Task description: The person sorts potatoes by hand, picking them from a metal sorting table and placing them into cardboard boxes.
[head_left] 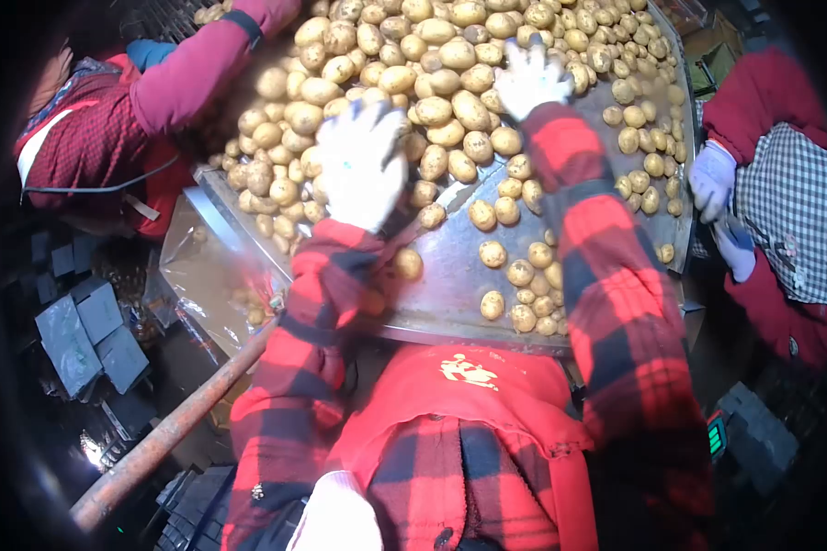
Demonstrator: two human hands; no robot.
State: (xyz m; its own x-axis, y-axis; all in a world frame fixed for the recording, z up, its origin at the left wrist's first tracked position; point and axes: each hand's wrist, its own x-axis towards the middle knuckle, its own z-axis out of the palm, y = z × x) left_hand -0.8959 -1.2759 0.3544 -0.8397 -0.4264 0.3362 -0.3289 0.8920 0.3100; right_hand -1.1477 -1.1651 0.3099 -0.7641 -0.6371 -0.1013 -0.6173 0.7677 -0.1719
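Note:
Many yellow potatoes (446, 83) lie heaped over the far part of a metal sorting table (450, 275). My left hand (363, 165), in a white glove, rests against the potatoes at the heap's near left side; glare blurs it, and its fingers look spread. Farther out and to the right, my right hand (531, 81), gloved in white too, lies on the heap's edge with its fingers apart. A looser group of potatoes (528, 285) sits on the metal near my right forearm.
At the left a co-worker's sleeve (188, 78) reaches over the table. Another co-worker's gloved hands (712, 179) are beyond the right edge. A rusty pole (179, 422) slants up to the table's left corner. Grey boxes (92, 335) stand lower left.

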